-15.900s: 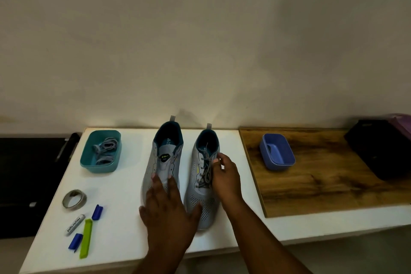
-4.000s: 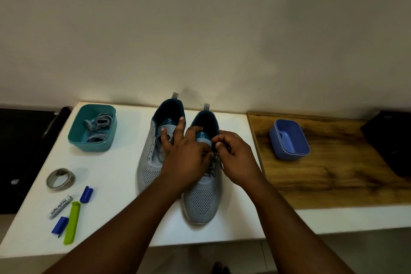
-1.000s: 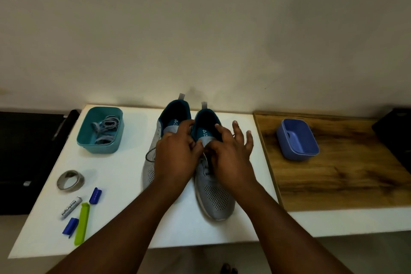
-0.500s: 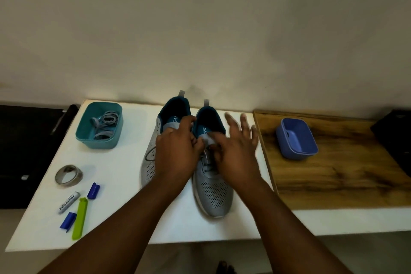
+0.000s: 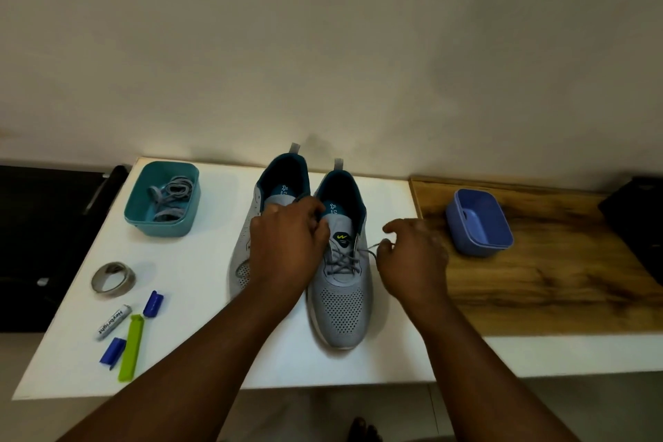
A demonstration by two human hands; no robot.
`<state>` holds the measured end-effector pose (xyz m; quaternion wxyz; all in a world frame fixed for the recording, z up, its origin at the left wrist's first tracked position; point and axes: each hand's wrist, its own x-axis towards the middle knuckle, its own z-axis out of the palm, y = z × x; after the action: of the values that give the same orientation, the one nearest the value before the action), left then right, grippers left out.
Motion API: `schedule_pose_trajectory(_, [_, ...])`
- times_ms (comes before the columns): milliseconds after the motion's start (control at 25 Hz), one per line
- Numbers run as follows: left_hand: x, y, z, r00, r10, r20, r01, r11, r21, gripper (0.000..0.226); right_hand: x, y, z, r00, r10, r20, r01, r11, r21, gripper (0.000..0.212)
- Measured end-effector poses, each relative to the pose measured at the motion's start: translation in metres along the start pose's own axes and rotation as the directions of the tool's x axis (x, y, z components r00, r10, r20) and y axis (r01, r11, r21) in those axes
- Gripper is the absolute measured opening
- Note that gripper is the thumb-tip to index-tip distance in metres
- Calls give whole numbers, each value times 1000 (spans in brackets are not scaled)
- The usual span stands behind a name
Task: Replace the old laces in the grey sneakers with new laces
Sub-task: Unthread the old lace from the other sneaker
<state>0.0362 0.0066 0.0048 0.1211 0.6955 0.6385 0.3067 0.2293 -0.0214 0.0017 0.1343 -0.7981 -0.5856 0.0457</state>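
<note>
Two grey sneakers with teal linings stand side by side on the white table, toes toward me. The right sneaker (image 5: 341,301) still carries a grey lace (image 5: 342,260) crossed over its tongue. My right hand (image 5: 412,262) pinches one end of that lace and holds it out to the right of the shoe. My left hand (image 5: 287,244) lies over the left sneaker (image 5: 239,262), its curled fingers at the right shoe's collar; what they hold is hidden. A teal tub (image 5: 163,199) at the back left contains grey laces (image 5: 170,197).
An empty blue tub (image 5: 479,222) sits on a wooden board (image 5: 538,273) to the right. At the front left lie a tape roll (image 5: 113,278), a white marker (image 5: 113,321), two blue clips and a green clip (image 5: 131,346). A black object (image 5: 638,222) is at the far right.
My right hand has drawn away from the shoe's tongue to the right, pulling a lace end out with it. My left hand stays at the collar.
</note>
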Motion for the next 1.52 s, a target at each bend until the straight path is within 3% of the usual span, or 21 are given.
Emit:
schedule_pose_trajectory(160, [-4, -1, 3, 989, 145, 40, -148, 986, 81, 25, 7, -20, -10, 973, -214, -81, 226, 952, 206, 25])
schedule_pose_trajectory(240, [-7, -1, 7, 983, 161, 84, -173, 973, 156, 26, 4, -23, -6, 951, -306, -36, 306, 924, 229, 23])
schedule_pose_trajectory(400, [-4, -5, 9, 990, 93, 102, -113, 972, 207, 23, -1, -19, 1, 963, -259, 81, 231, 939, 257, 19])
schedule_pose_trajectory(560, [-7, -3, 7, 982, 112, 150, -149, 954, 260, 26, 2, -19, -1, 957, -276, 89, 216, 883, 416, 17])
schedule_pose_trajectory(760, [-15, 5, 9, 955, 139, 261, -199, 955, 220, 38, 4, -19, -3, 959, -271, 76, 213, 875, 435, 26])
schedule_pose_trajectory(1120, [-9, -3, 10, 962, 178, 208, -213, 964, 157, 19, 4, -17, -2, 965, -252, 76, 188, 862, 470, 27])
schedule_pose_trajectory(1360, [-9, 0, 10, 969, 179, 169, -193, 979, 66, 25, 6, -14, 4, 964, -255, 73, 188, 854, 486, 27])
schedule_pose_trajectory(1520, [-9, -1, 5, 999, 39, 31, -39, 999, 17, 23, 8, -10, 6, 971, -228, 67, 162, 840, 517, 27])
